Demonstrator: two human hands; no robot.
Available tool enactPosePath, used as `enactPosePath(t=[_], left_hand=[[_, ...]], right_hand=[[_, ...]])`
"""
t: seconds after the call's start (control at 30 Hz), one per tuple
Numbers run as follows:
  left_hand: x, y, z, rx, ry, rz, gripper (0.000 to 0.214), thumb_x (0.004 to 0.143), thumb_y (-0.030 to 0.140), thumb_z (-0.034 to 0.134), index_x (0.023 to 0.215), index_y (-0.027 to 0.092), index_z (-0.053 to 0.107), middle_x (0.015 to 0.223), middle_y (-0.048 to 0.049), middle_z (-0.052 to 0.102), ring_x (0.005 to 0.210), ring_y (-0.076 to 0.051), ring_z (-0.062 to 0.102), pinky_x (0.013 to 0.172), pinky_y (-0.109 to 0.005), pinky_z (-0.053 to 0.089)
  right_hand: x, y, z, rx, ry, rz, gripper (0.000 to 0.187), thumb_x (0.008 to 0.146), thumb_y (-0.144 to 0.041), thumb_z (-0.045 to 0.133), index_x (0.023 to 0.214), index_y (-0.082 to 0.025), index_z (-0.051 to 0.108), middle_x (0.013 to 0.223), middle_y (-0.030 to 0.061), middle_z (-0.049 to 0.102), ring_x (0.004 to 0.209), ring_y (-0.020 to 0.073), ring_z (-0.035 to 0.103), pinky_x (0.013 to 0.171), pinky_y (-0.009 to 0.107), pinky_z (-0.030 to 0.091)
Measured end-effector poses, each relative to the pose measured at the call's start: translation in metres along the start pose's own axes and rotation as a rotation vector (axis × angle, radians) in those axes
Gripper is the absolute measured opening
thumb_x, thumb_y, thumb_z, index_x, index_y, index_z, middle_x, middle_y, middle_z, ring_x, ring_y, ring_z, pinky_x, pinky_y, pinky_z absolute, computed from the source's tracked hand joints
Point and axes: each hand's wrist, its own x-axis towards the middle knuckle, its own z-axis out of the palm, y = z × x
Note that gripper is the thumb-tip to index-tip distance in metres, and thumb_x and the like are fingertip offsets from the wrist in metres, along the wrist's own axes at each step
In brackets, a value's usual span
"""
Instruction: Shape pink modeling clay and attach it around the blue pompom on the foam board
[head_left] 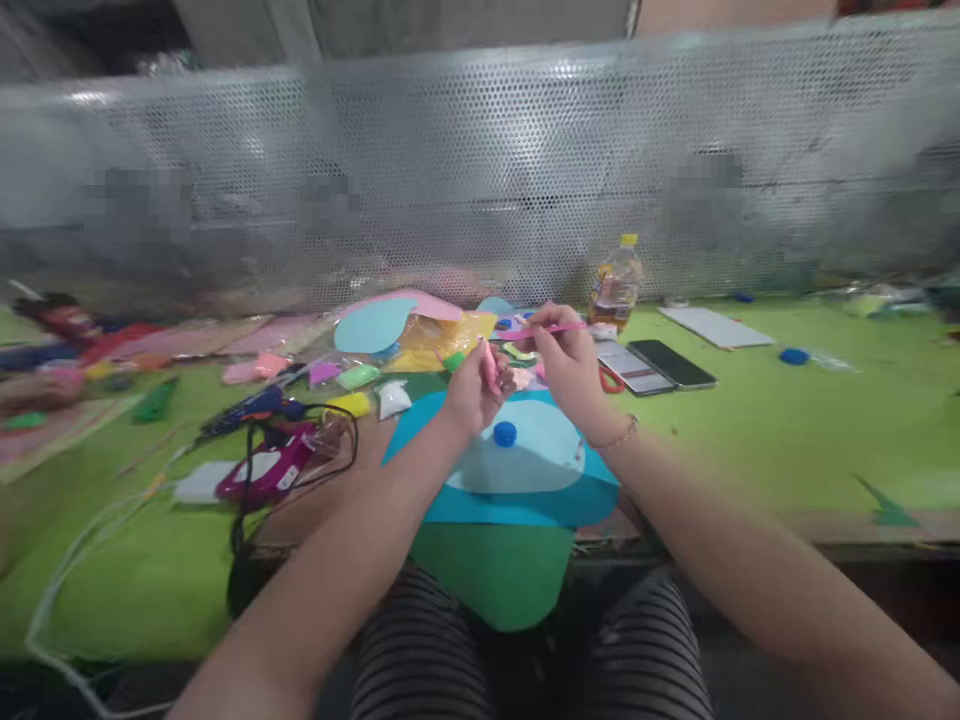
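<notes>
My left hand (pixel 474 392) is closed around a small pink piece (pixel 490 368); its material is too blurred to tell. To its right, my right hand (pixel 568 362) pinches a thin, flat, bright pink strip (pixel 517 334) that points left. The two hands are apart, raised over the work. Beneath them lies a blue cloud-like sheet (pixel 409 440) with a pale blue oval (pixel 480 470) on it. A round blue cap-like thing (pixel 505 434) sits on the oval. Under the blue sheet, a green sheet (pixel 495 575) hangs past the table's front edge.
Several small coloured packets (pixel 358 376) lie left of my hands, near a glue gun (pixel 247 410) and a magenta device (pixel 274 470) with cables. A drink bottle (pixel 616 285), a phone (pixel 670 362) and a white board (pixel 716 327) are at right. Another person's hand (pixel 34 390) shows far left.
</notes>
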Motion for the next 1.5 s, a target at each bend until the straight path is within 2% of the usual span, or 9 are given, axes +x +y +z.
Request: enactPosePath(t=[0.17, 0.33, 0.57, 0.7, 0.83, 1.1, 1.27, 1.5], left_hand=[[-0.0017, -0.0031, -0.0020, 0.133, 0.024, 0.020, 0.015, 0.082, 0.026, 0.053, 0.072, 0.017, 0.047, 0.053, 0.0065, 0.045, 0.040, -0.005, 0.040, 0.043, -0.016, 0.037], [-0.0012, -0.0034, -0.0024, 0.178, 0.021, 0.062, 0.012, 0.079, 0.022, 0.059, 0.074, 0.015, 0.050, 0.059, 0.0053, 0.051, 0.047, -0.005, 0.048, 0.054, -0.020, 0.045], [-0.0014, 0.0001, -0.0028, 0.186, -0.056, -0.015, 0.020, 0.071, 0.018, 0.068, 0.071, 0.015, 0.048, 0.059, 0.0065, 0.048, 0.047, -0.004, 0.045, 0.054, -0.021, 0.044], [-0.0016, 0.0008, -0.0036, 0.161, -0.087, -0.054, 0.016, 0.072, 0.019, 0.066, 0.075, 0.015, 0.050, 0.058, 0.0067, 0.047, 0.045, -0.004, 0.043, 0.051, -0.020, 0.042], [-0.0009, 0.0011, -0.0039, 0.150, -0.076, -0.048, 0.014, 0.076, 0.021, 0.062, 0.076, 0.015, 0.050, 0.057, 0.0062, 0.046, 0.043, -0.003, 0.040, 0.043, -0.017, 0.034], [-0.0023, 0.0017, -0.0008, 0.168, -0.082, -0.038, 0.022, 0.069, 0.014, 0.066, 0.068, 0.016, 0.044, 0.054, 0.0074, 0.042, 0.040, -0.002, 0.035, 0.039, -0.015, 0.026], [-0.0027, 0.0018, 0.0004, 0.141, -0.071, -0.047, 0.023, 0.076, 0.019, 0.062, 0.066, 0.017, 0.042, 0.053, 0.0069, 0.041, 0.039, -0.003, 0.035, 0.040, -0.016, 0.028], [-0.0023, 0.0034, -0.0014, 0.060, -0.056, -0.125, 0.012, 0.084, 0.020, 0.051, 0.073, 0.015, 0.052, 0.058, 0.0022, 0.049, 0.045, -0.006, 0.043, 0.047, -0.019, 0.038]], right_hand=[[0.0044, 0.0059, -0.0001, -0.018, -0.004, 0.010, 0.002, 0.081, -0.019, 0.050, 0.083, -0.020, 0.050, 0.070, -0.0045, 0.053, 0.062, 0.0071, 0.058, 0.061, 0.024, 0.049], [0.0052, 0.0077, -0.0019, 0.004, -0.008, 0.005, 0.003, 0.082, -0.018, 0.049, 0.083, -0.021, 0.049, 0.072, -0.0040, 0.053, 0.062, 0.0074, 0.057, 0.062, 0.025, 0.049], [0.0048, 0.0020, -0.0023, 0.008, 0.002, 0.033, 0.003, 0.081, -0.018, 0.049, 0.082, -0.021, 0.049, 0.072, -0.0041, 0.053, 0.061, 0.0074, 0.058, 0.061, 0.025, 0.048], [0.0051, 0.0013, -0.0024, 0.029, 0.001, 0.034, 0.003, 0.082, -0.018, 0.049, 0.081, -0.021, 0.048, 0.071, -0.0040, 0.053, 0.061, 0.0076, 0.057, 0.060, 0.025, 0.047], [0.0057, 0.0025, -0.0026, 0.042, -0.002, 0.040, 0.003, 0.082, -0.019, 0.049, 0.082, -0.022, 0.048, 0.072, -0.0036, 0.054, 0.061, 0.0077, 0.056, 0.061, 0.025, 0.048], [0.0058, 0.0013, -0.0026, 0.048, -0.007, 0.041, 0.003, 0.081, -0.019, 0.049, 0.081, -0.021, 0.048, 0.072, -0.0039, 0.053, 0.061, 0.0073, 0.056, 0.061, 0.025, 0.048], [0.0064, 0.0018, -0.0023, 0.058, -0.003, 0.044, 0.004, 0.081, -0.018, 0.049, 0.081, -0.022, 0.048, 0.071, -0.0041, 0.053, 0.060, 0.0072, 0.056, 0.060, 0.025, 0.048], [0.0059, 0.0027, -0.0023, 0.041, -0.014, 0.034, 0.003, 0.082, -0.019, 0.048, 0.082, -0.022, 0.048, 0.070, -0.0042, 0.054, 0.060, 0.0075, 0.056, 0.060, 0.025, 0.047]])
